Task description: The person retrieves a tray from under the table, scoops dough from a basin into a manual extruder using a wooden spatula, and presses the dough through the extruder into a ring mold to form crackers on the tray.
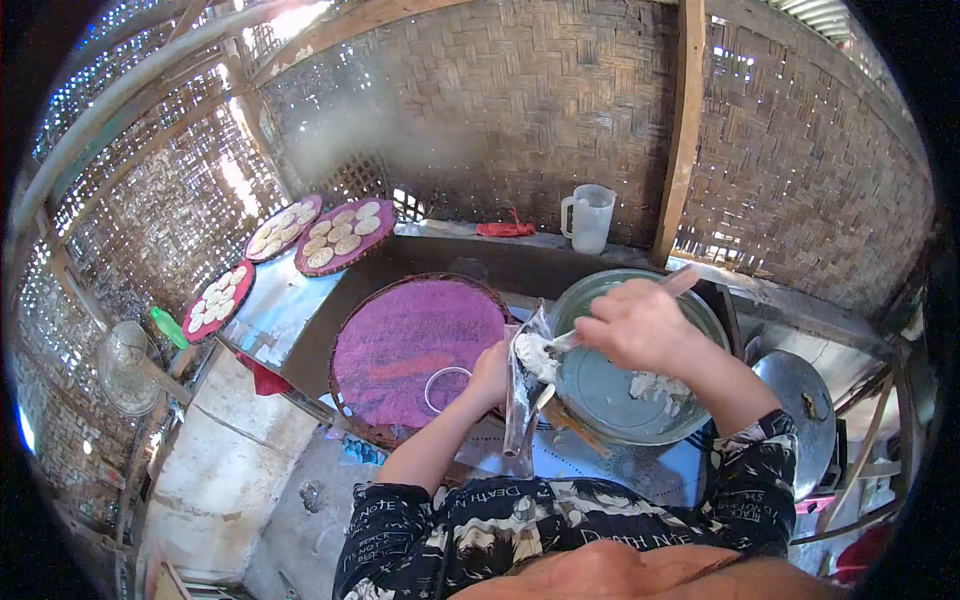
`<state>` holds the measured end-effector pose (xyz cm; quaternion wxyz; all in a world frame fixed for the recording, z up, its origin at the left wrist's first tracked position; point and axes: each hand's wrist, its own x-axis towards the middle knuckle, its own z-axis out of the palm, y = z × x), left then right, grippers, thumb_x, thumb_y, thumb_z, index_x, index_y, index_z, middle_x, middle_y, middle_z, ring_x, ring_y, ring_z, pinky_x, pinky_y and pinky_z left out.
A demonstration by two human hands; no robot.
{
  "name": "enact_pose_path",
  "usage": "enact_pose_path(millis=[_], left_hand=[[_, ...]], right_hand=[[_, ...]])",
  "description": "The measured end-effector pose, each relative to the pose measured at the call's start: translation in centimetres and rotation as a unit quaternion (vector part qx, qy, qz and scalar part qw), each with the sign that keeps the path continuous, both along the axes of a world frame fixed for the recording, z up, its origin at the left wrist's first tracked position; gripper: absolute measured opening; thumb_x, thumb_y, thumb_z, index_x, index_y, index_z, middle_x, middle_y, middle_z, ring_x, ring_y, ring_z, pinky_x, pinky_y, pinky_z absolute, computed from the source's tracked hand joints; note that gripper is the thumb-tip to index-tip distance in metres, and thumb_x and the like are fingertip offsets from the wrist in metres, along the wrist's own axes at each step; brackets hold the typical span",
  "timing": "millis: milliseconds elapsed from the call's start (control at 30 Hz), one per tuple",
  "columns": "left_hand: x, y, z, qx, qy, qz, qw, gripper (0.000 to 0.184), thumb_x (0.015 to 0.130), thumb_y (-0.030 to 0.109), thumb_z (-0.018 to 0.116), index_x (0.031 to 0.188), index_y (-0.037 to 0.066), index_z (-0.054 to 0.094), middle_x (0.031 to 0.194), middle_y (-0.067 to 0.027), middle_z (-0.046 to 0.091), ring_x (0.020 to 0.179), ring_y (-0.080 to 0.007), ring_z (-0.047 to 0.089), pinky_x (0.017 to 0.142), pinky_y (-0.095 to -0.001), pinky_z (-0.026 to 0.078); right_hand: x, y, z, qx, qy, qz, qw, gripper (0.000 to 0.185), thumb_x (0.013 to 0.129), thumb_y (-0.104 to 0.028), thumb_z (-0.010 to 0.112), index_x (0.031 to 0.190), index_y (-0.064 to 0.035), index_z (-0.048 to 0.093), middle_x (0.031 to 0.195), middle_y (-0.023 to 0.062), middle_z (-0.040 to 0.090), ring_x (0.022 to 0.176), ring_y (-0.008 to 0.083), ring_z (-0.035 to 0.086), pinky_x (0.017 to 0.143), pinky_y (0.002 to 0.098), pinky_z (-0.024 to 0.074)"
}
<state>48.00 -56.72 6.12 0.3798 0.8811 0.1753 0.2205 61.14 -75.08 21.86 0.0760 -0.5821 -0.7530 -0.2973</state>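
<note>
While the right hand (pixel 636 325) closes around a slim utensil (pixel 684 281), covering its middle, the far tip sinks into a lump of white paste (pixel 536 357) and cannot be made out. This paste sits on a grey, sheet-like holder (pixel 517 425), just left of a wide metal basin (pixel 585 405) whose right side is partly hidden by the forearm. The left hand (pixel 489 377) touches the holder's left edge; its fingertips are out of sight, so I cannot tell how they close. Left of it, a purple-covered round tray (pixel 415 330) bears a white ring (pixel 427 388), partly hidden by the wrist.
</note>
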Motion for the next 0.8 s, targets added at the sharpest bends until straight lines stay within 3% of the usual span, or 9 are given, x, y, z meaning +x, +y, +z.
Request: enact_pose_path(millis=[100,233,300,400,467,500,633,700,800], left_hand=[[-0.3,-0.4,0.7,0.032,0.028,-0.004,0.999,0.031,0.072,0.021,0.056,0.096,0.001,0.058,0.089,-0.0237,0.06,0.086,-0.041,0.056,0.076,-0.0461,0.044],[-0.5,1.4,0.5,0.042,0.028,0.004,0.999,0.032,0.074,0.021,0.057,0.099,0.001,0.057,0.092,-0.0232,0.06,0.088,-0.04,0.057,0.077,-0.0438,0.045],[-0.6,3.2,-0.5,-0.065,-0.018,0.021,0.998,0.031,0.076,0.02,0.058,0.101,0.002,0.058,0.096,-0.0218,0.061,0.091,-0.0358,0.059,0.077,-0.0399,0.045],[1.5,7.4,-6.9,-0.038,-0.046,0.009,0.998,0.031,0.076,0.02,0.057,0.101,0.002,0.058,0.095,-0.0212,0.061,0.09,-0.0355,0.059,0.077,-0.0397,0.046],[2.2,8.0,-8.1,-0.021,-0.062,-0.004,0.998,0.03,0.076,0.02,0.057,0.101,0.002,0.058,0.095,-0.0208,0.062,0.089,-0.0353,0.06,0.076,-0.0396,0.046],[2.4,7.9,-8.9,-0.075,-0.074,-0.007,0.994,0.03,0.076,0.02,0.057,0.101,0.002,0.058,0.095,-0.0208,0.062,0.089,-0.0354,0.06,0.076,-0.0398,0.046],[2.7,5.3,-7.1,-0.167,-0.074,0.002,0.983,0.03,0.075,0.02,0.058,0.099,0.001,0.057,0.093,-0.0229,0.061,0.087,-0.0383,0.058,0.075,-0.0428,0.046],[0.5,2.1,-1.3,0.075,0.008,0.004,0.997,0.031,0.074,0.02,0.058,0.098,0.0,0.057,0.091,-0.0238,0.06,0.086,-0.0396,0.058,0.075,-0.0442,0.045],[-0.1,0.4,1.0,0.074,0.047,0.008,0.996,0.031,0.074,0.022,0.057,0.097,0.0,0.057,0.089,-0.0239,0.059,0.085,-0.0403,0.057,0.075,-0.0454,0.045]], right_hand=[[-0.5,0.9,-0.9,0.005,-0.016,0.025,1.0,0.012,0.065,-0.023,0.063,0.069,-0.0143,0.056,0.059,0.0001,0.046,0.06,0.019,0.054,0.055,0.0341,0.0426],[0.5,-0.8,1.9,0.029,0.022,0.009,0.999,0.01,0.065,-0.02,0.063,0.07,-0.0144,0.057,0.061,0.0017,0.05,0.059,0.0206,0.056,0.053,0.0353,0.0433],[1.3,-2.8,4.2,0.053,0.047,-0.025,0.997,0.013,0.061,-0.019,0.066,0.071,-0.0149,0.058,0.06,0.0018,0.05,0.057,0.0204,0.054,0.051,0.0355,0.042],[1.4,-4.9,5.4,0.082,0.071,-0.045,0.993,0.018,0.059,-0.02,0.071,0.074,-0.0144,0.061,0.058,0.0018,0.048,0.055,0.021,0.053,0.049,0.0351,0.0402],[0.3,-4.6,4.8,0.072,0.062,-0.019,0.995,0.017,0.06,-0.02,0.07,0.072,-0.0137,0.06,0.057,0.0016,0.048,0.055,0.0213,0.053,0.049,0.0351,0.0401],[0.0,-4.4,4.4,0.068,0.06,-0.008,0.996,0.017,0.061,-0.02,0.07,0.072,-0.0133,0.06,0.057,0.0015,0.047,0.055,0.0215,0.053,0.049,0.035,0.0401],[0.9,-3.5,4.5,0.074,0.045,-0.017,0.996,0.017,0.063,-0.022,0.069,0.068,-0.0127,0.056,0.056,0.0017,0.045,0.056,0.0213,0.053,0.05,0.0353,0.0403],[0.6,-3.0,4.1,0.053,0.029,-0.019,0.998,0.016,0.066,-0.023,0.066,0.065,-0.0121,0.054,0.057,0.0014,0.046,0.057,0.0208,0.054,0.051,0.035,0.0411],[-0.2,-1.7,3.1,0.005,0.009,-0.016,1.0,0.012,0.069,-0.021,0.058,0.064,-0.0124,0.051,0.06,0.0009,0.048,0.061,0.0191,0.056,0.055,0.0338,0.0424]])
